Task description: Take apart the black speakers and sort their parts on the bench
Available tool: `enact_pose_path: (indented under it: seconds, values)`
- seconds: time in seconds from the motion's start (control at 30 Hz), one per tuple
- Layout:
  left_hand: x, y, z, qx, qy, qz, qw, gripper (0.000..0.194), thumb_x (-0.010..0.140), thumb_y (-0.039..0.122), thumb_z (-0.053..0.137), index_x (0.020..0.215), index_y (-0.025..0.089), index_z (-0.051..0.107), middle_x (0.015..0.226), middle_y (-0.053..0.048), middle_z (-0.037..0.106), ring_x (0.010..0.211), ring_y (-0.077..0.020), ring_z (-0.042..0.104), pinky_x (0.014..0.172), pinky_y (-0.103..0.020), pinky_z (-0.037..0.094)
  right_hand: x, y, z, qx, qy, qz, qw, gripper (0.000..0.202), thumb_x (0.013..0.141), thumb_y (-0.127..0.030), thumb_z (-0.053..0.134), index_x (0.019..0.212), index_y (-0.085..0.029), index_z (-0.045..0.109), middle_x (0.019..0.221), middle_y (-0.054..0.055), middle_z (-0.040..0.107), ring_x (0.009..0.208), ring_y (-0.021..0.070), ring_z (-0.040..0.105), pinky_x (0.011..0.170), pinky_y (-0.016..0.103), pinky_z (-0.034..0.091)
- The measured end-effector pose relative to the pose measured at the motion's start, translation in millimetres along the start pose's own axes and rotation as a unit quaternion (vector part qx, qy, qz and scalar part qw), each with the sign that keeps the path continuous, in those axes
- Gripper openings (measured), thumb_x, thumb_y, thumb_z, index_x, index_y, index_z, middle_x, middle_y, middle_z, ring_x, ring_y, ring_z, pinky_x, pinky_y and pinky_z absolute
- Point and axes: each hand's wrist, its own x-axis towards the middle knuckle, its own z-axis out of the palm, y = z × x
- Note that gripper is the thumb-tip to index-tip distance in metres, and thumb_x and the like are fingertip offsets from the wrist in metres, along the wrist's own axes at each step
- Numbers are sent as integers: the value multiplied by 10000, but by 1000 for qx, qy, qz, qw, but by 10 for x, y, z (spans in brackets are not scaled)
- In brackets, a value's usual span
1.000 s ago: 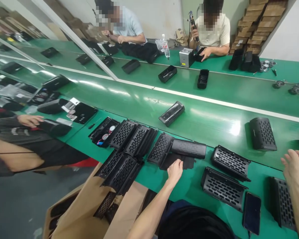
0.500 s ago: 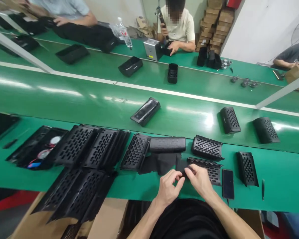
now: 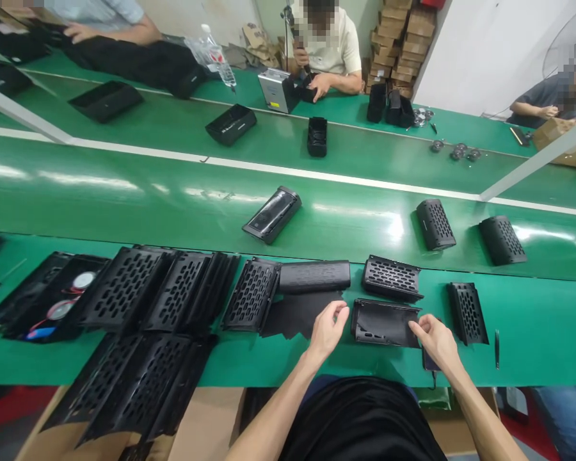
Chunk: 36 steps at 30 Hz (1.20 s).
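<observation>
A black sheet point(image 3: 388, 320) lies inside a black perforated cover in front of me, with a few slots uncovered at its lower left. My right hand point(image 3: 432, 336) pinches the sheet's right end at the cover's edge. Left of the cover, my left hand point(image 3: 330, 325) hovers with bent fingers by more black sheets point(image 3: 290, 312); whether it holds anything is too small to tell. Behind these sheets lies a rolled dark piece point(image 3: 314, 276). Another perforated cover point(image 3: 392, 278) sits just behind the one I touch. A phone point(image 3: 431, 360) is partly under my right hand.
Stacked perforated covers point(image 3: 125, 288) fill the left side of the green table. One cover point(image 3: 468, 312) and a thin tool point(image 3: 497, 349) lie at the right. Black housings point(image 3: 272, 214) rest on the green belt beyond. People work across it.
A black sheet now lies in the near cover, whose slots showed before. My right hand has moved right to its end; my left hand is now apart from it. The view has shifted slightly.
</observation>
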Motion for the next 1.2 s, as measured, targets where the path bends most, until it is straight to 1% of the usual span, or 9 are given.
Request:
enact_pose_path:
  seconds: [0.1, 0.17, 0.23, 0.4, 0.57, 0.7, 0.8, 1.1, 1.2]
  values:
    - [56, 226, 107, -9, -30, -19, 999, 275, 917, 492, 598, 921, 231, 684, 776, -8, 728, 727, -193, 650, 706, -302, 450, 35, 27, 27, 39, 20, 6, 999, 377, 787, -610, 618, 932, -263, 589, 824, 39, 731, 786, 277, 691, 704, 354, 453]
    - [75, 308, 163, -9, -37, -32, 999, 275, 886, 472, 633, 760, 228, 636, 636, 19, 653, 644, -178, 598, 663, -299, 403, 43, 27, 63, 63, 21, 7, 998, 373, 769, -593, 615, 933, -259, 591, 795, 38, 729, 788, 285, 696, 733, 375, 466]
    - [68, 345, 188, -15, -41, -39, 998, 290, 883, 443, 621, 689, 230, 591, 570, 39, 585, 597, -163, 548, 648, -295, 379, 31, 22, 90, 84, 27, 13, 996, 344, 747, -565, 617, 907, -261, 596, 751, 32, 719, 773, 296, 691, 725, 389, 460]
    - [-50, 384, 104, -63, -43, -48, 996, 182, 865, 396, 597, 872, 222, 648, 645, 44, 585, 617, -149, 542, 661, -280, 412, -91, -44, 44, 161, 39, 12, 986, 460, 711, -623, 644, 994, -262, 602, 705, -7, 665, 710, 272, 653, 704, 387, 468]
    - [-211, 449, -119, -142, -49, -63, 987, 348, 855, 435, 609, 1092, 181, 627, 754, 35, 537, 628, -128, 532, 595, -254, 448, -241, -224, -71, 265, -17, -17, 964, 553, 733, -739, 691, 943, -231, 637, 685, 5, 626, 679, 238, 602, 651, 353, 465]
    - [-315, 528, -301, -309, -94, -118, 939, 507, 797, 514, 737, 1165, 194, 598, 865, 19, 541, 639, -117, 552, 512, -228, 476, -285, -367, -116, 332, -66, -27, 941, 604, 737, -806, 695, 844, -214, 636, 763, 39, 664, 700, 222, 596, 629, 326, 462]
    - [-362, 589, -397, -382, -120, -122, 908, 584, 758, 493, 821, 1208, 194, 601, 954, -19, 591, 710, -127, 576, 513, -215, 494, -299, -436, -153, 357, -72, -26, 931, 615, 721, -799, 733, 847, -202, 656, 747, 29, 638, 654, 191, 541, 579, 299, 416]
    - [-402, 649, -504, -416, -136, -90, 894, 603, 782, 448, 845, 1270, 202, 591, 987, -37, 623, 768, -151, 585, 499, -215, 500, -429, -519, -299, 392, -63, -25, 917, 556, 734, -728, 793, 871, -208, 654, 766, 18, 614, 681, 185, 525, 605, 290, 432]
    - [-419, 642, -524, -437, -137, -67, 887, 567, 812, 421, 836, 1277, 194, 605, 991, -43, 636, 818, -156, 597, 612, -236, 529, -446, -509, -308, 397, -44, -29, 916, 551, 732, -713, 810, 873, -201, 663, 757, 6, 578, 693, 172, 498, 617, 277, 424]
